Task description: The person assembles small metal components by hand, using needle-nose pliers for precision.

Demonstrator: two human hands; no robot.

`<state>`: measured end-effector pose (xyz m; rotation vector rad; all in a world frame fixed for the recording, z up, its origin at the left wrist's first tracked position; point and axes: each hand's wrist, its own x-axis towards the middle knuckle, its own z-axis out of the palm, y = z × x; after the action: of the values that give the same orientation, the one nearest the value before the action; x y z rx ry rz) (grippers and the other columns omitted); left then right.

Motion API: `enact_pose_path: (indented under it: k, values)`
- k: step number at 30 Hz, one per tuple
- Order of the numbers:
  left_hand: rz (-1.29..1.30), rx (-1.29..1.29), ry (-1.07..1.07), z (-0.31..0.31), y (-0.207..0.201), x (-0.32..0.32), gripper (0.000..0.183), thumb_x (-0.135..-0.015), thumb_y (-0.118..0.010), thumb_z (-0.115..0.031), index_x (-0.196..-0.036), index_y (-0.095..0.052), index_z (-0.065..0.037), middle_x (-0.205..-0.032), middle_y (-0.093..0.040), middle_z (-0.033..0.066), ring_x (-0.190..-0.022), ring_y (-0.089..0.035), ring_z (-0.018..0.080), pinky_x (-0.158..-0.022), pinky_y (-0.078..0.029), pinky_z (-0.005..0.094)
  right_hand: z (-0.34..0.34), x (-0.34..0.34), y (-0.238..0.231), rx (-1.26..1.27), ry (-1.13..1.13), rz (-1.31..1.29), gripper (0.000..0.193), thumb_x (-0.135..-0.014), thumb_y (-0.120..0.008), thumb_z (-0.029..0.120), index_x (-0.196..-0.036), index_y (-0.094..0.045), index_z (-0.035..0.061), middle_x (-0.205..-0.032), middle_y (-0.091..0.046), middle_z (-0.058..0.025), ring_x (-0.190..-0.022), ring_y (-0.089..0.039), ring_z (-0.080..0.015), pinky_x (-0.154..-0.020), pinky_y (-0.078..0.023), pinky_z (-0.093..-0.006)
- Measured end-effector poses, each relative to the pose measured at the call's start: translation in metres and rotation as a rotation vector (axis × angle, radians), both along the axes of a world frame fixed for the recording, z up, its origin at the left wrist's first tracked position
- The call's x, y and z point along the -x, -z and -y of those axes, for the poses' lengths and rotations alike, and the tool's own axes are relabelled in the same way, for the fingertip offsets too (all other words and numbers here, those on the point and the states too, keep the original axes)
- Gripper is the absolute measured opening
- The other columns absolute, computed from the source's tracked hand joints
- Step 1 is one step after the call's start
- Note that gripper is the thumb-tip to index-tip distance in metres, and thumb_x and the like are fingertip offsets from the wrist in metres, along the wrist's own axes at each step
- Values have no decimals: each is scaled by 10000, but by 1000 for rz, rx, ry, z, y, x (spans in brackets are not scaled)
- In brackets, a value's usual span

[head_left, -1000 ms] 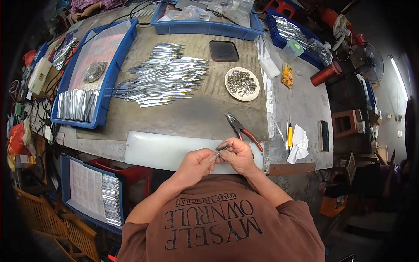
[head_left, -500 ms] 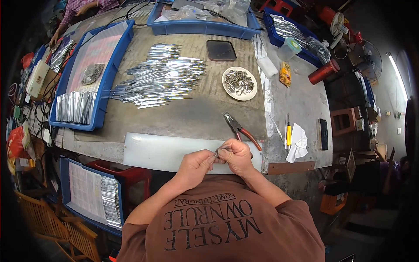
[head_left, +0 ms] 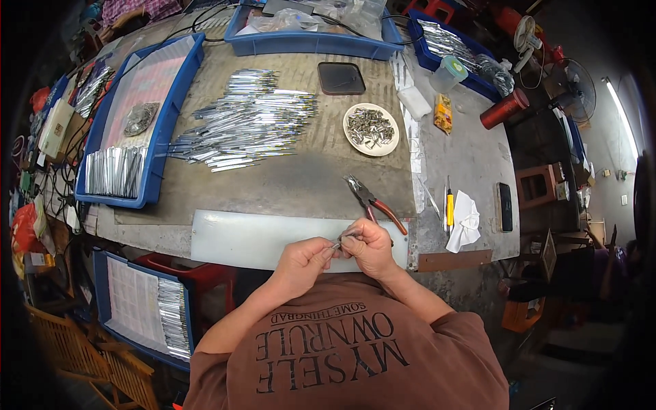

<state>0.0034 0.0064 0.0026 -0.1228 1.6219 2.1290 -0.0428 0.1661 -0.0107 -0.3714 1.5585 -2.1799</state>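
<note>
My left hand (head_left: pixel 304 265) and my right hand (head_left: pixel 372 251) meet over the near edge of a pale flat board (head_left: pixel 236 238). Both are closed in a pinch. Between the fingertips shows a small silvery metal piece (head_left: pixel 335 246); most of it is hidden, so its exact kind is unclear. Just beyond my right hand lie pliers (head_left: pixel 369 198) with red handles. Farther off, a cream bowl (head_left: pixel 348 141) holds many small shiny metal parts. A wide heap of slim silvery metal strips (head_left: pixel 253 119) spreads over the table to the left of it.
A blue tray (head_left: pixel 160 167) with more strips stands at the left, and another blue tray (head_left: pixel 102 283) sits lower down. A dark shallow tray (head_left: pixel 342 78) lies beyond the bowl. To the right are a yellow-handled tool (head_left: pixel 449 208), a white cloth (head_left: pixel 466 222) and a phone (head_left: pixel 504 207).
The view has shifted slightly. My hands stay together in nearly the same place, and a little more of the metal piece shows between the fingertips.
</note>
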Motion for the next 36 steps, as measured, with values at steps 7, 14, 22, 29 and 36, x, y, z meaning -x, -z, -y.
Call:
enact_pose_path:
  k: [7,14,22,29,36]
  values:
    - [-321,296,-88,-3,6,0,141,-872,-458,-92,-828,-556,-1,-630,-481,-18,-545,-409,39,-485,-349,177,-8,7,-12,-124,-20,-9,96,-826,-554,92,-799,-503,15,-668,-510,0,-601,-471,-51,-529,-389,-187]
    - [-165,191,-77,7,8,-1,159,-870,-458,-119,-816,-554,-6,-598,-479,-4,-549,-428,63,-508,-375,203,-59,34,-36,-937,156,-634,288,-716,-647,182,-904,-525,2,-784,-524,-102,-698,-506,-218,-639,-414,-305]
    - [-175,193,-66,5,6,0,166,-872,-462,-129,-832,-557,1,-613,-488,0,-574,-442,63,-527,-380,200,-63,35,-34,-1253,-70,-797,368,-672,-658,191,-952,-496,15,-885,-476,-151,-804,-477,-316,-693,-398,-391]
    - [-170,189,-79,6,9,-2,169,-873,-459,-129,-834,-558,3,-616,-495,0,-567,-439,63,-521,-376,200,-47,44,-29,-1303,-23,-781,319,-691,-642,207,-898,-492,16,-826,-515,-170,-768,-510,-340,-659,-416,-407]
    - [-153,174,-68,5,8,-2,168,-874,-457,-127,-838,-557,3,-619,-490,-5,-567,-435,59,-521,-373,197,-38,55,-25,-1420,-86,-646,325,-698,-628,228,-885,-471,14,-832,-537,-196,-780,-524,-350,-674,-424,-418]
